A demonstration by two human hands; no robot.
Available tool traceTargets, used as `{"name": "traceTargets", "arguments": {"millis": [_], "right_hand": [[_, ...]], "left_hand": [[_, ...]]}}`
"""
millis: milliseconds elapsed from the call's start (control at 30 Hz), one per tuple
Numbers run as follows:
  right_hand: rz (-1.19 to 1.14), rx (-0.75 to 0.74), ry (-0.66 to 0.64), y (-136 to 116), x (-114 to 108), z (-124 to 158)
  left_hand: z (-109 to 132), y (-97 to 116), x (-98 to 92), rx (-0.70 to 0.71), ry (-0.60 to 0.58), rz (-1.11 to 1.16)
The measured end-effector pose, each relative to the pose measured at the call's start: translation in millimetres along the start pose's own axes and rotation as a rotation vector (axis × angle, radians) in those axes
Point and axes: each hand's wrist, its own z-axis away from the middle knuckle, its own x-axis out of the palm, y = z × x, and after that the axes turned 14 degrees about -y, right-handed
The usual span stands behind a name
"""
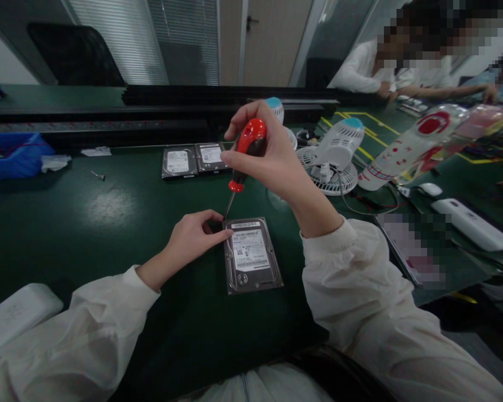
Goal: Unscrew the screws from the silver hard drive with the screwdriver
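Note:
A silver hard drive (251, 254) with a white label lies flat on the green table in front of me. My right hand (268, 151) grips a red and black screwdriver (251, 137) by its handle, held above the drive. Its shaft slants down to the drive's far left corner, where the tip is partly hidden. My left hand (195, 237) holds that same corner, thumb on the label side and fingers curled at the edge. Whether a screw sits under the tip is too small to tell. Two more hard drives (178, 161) lie side by side farther back.
White fans (339, 145), a decorated bottle (394, 159), a phone (408, 251) and a white power bank (473, 223) lie on the right. A blue bin (14, 156) stands at left, near a small screw-like piece (98, 175). Another person sits at far right.

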Motion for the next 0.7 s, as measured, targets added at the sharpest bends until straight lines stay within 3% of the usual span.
{"name": "traceTargets", "arguments": {"millis": [167, 433, 700], "right_hand": [[-0.227, -0.033, -0.113, -6.4, -1.1, 2.1], [-0.053, -0.012, -0.050, -3.5, -1.1, 1.1], [-0.113, -0.059, -0.153, -1.3, -1.8, -0.1]], "left_hand": [[-0.5, -1.9, 0.5, 0.003, 0.000, -0.007], [0.2, 0.8, -0.7, -0.007, -0.006, -0.002], [-2.1, -1.8, 1.6, -0.012, 0.002, 0.000]]}}
